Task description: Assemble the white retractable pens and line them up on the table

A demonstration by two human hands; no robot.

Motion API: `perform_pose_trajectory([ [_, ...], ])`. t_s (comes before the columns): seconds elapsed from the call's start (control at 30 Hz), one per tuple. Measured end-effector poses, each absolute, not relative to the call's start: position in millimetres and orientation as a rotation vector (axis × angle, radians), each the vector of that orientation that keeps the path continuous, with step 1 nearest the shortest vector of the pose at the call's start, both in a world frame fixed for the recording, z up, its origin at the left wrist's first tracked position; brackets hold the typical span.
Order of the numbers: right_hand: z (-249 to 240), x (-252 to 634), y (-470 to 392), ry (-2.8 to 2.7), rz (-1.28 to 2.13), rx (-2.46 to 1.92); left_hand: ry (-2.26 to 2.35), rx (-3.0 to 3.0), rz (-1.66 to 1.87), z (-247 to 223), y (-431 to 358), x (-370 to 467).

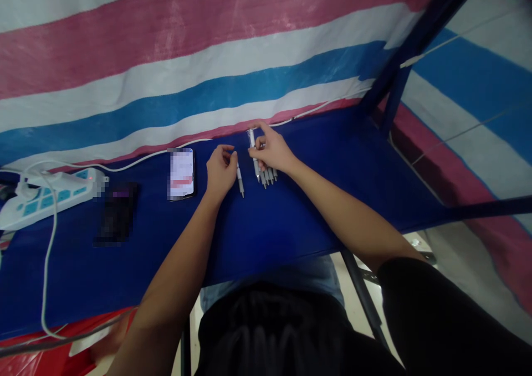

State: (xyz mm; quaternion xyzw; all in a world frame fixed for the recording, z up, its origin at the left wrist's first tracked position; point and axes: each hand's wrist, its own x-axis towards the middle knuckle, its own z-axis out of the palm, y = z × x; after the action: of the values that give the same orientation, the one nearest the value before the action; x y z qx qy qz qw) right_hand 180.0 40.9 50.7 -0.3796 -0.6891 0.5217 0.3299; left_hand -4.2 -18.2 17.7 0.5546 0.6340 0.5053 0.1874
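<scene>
On the blue tabletop, my right hand (272,150) is closed on a white and grey pen (252,139), with the index finger at its top end and the thumb at its side. Under and beside that hand several grey pens (269,176) lie in a row, tips toward me, their upper parts hidden by the fingers. My left hand (221,168) is to the left, its fingers curled and thumb bent in. A single pen (240,182) slants down from the left thumb, tip toward me. Its top end is covered by that hand.
Left of my hands lies a phone (182,174) with a lit screen. Farther left are a dark, blurred object (116,212) and a white power strip (54,196) with a cable. Striped sheeting (208,99) hangs behind the table, and a dark frame post (394,88) stands at right.
</scene>
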Motion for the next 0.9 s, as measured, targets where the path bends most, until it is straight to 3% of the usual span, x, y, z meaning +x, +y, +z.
perform_pose_trajectory([
  [0.3, 43, 177, 43, -1.697, 1.373, -0.935, 1.828, 1.846, 1.375, 14, -16, -7],
  [0.6, 38, 178, 48, -1.846, 1.19, -0.974, 1.834, 1.846, 1.356, 10, -15, -9],
  [0.9, 42, 178, 43, -1.88, 1.236, -0.983, 1.822, 1.842, 1.368, 12, -16, -7],
])
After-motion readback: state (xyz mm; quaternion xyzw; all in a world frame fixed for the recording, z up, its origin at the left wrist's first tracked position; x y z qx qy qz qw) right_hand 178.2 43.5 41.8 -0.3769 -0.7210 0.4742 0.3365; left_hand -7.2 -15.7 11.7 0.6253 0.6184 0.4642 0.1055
